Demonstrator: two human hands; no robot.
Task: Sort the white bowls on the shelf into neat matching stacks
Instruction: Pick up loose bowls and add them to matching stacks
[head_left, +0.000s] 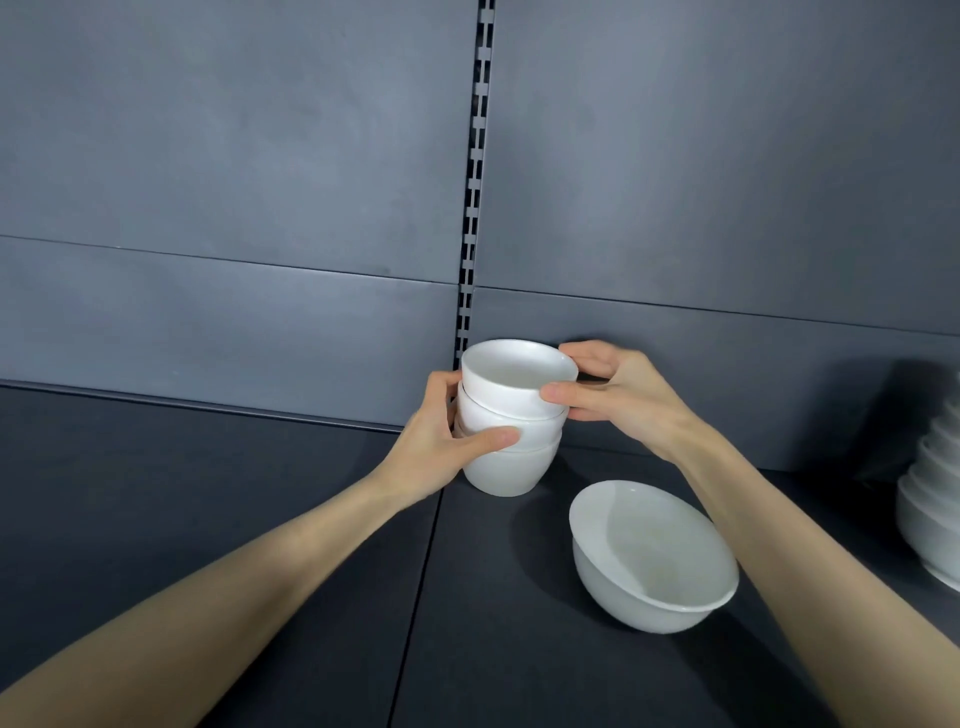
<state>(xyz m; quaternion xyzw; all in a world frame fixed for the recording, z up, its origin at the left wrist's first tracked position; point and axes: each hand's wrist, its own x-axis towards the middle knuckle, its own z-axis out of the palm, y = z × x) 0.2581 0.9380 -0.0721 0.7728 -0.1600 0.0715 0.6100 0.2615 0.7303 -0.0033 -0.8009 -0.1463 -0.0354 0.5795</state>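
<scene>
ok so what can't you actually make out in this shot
Head view: tall stack of white bowls at the right, cut off by the frame edge and blurred; count unknowable.
Head view: left side of the stack of three small white ceramic bowls, covered by the left hand.
Head view: right rim of the top small bowl, partly behind the right hand.

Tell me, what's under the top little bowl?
Under the top bowl sit a middle bowl and a bottom bowl, which stands on the dark shelf. Their insides are covered by the bowls above; fingers of the left hand hide part of their sides.
</scene>
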